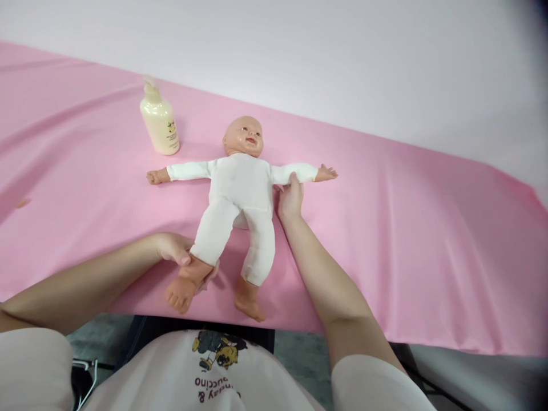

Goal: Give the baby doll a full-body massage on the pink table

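Observation:
A baby doll point(242, 182) with a white cloth body lies on its back on the pink cloth, its head away from me and arms spread wide. My left hand point(177, 251) is wrapped round the doll's lower leg at the ankle, thumb on top and fingers underneath. At the doll's other side, my right hand point(291, 197) grips the upper arm near the armpit, with the thumb in front and the other fingers mostly hidden behind the arm and body. The doll's other foot hangs near the table's front edge.
A cream pump bottle point(160, 123) stands upright on the pink tablecloth point(342, 240), left of the doll's head. Behind the table rises a white wall point(299, 57). The table's front edge is close to my body.

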`<act>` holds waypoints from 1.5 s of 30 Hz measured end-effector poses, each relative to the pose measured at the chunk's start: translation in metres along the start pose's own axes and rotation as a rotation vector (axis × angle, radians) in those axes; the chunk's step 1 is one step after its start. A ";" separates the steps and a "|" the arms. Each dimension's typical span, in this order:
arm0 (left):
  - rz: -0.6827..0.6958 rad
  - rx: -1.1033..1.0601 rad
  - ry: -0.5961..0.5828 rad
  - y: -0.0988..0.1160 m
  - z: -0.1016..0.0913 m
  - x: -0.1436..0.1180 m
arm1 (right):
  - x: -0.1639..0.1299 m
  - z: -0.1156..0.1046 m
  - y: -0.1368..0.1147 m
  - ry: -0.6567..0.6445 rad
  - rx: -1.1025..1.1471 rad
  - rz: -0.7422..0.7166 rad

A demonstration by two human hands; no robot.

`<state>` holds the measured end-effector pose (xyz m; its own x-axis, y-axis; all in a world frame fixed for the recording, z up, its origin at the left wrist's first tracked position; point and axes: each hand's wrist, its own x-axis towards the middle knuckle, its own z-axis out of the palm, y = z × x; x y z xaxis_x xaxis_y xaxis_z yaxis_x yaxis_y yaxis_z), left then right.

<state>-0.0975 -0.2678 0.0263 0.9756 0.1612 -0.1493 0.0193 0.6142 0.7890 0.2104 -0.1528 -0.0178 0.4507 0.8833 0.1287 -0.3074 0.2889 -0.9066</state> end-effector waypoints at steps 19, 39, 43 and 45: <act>0.395 -0.042 0.394 0.011 -0.018 0.018 | -0.017 -0.004 -0.017 -0.523 -0.801 -0.642; -0.228 0.102 -0.322 0.022 0.007 0.007 | -0.014 0.003 -0.007 -0.145 -0.228 -0.211; -0.301 0.188 -0.319 0.023 0.007 0.007 | -0.009 0.002 -0.002 -0.012 -0.039 -0.054; -0.299 0.188 -0.301 0.022 0.006 0.007 | -0.005 0.002 -0.001 0.032 0.039 0.020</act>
<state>-0.0886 -0.2574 0.0459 0.9407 -0.2500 -0.2295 0.3220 0.4439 0.8362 0.2068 -0.1563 -0.0171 0.4707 0.8769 0.0973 -0.3486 0.2861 -0.8925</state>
